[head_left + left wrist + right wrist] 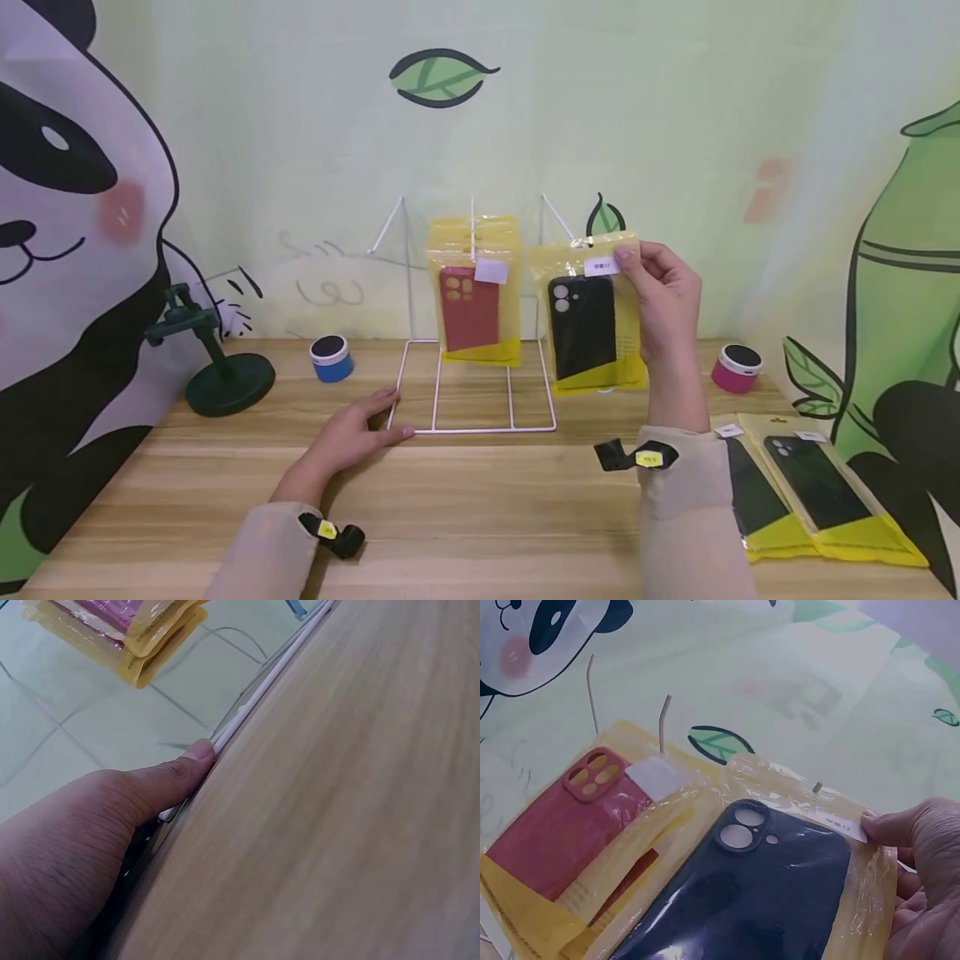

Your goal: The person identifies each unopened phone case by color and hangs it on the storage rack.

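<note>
My right hand (670,292) pinches the top right corner of a yellow-clear bag holding a black phone case (582,327), thumb in front near its white label. In the right wrist view, a metal hook tip (817,787) pokes out at the bag's top edge. My left hand (354,433) rests at the front left corner of a white wire display rack (480,431), its straight thumb (176,780) on the base wire. From the rack's middle hook hang several bags, the front one with a red phone case (470,308).
At the right front lie bagged dark phone cases (817,481). A pink-and-white round speaker (737,369) stands behind them; a blue one (332,360) is left of the rack. Farther left is a dark green stand (225,383). The rack's left hook (386,225) is bare.
</note>
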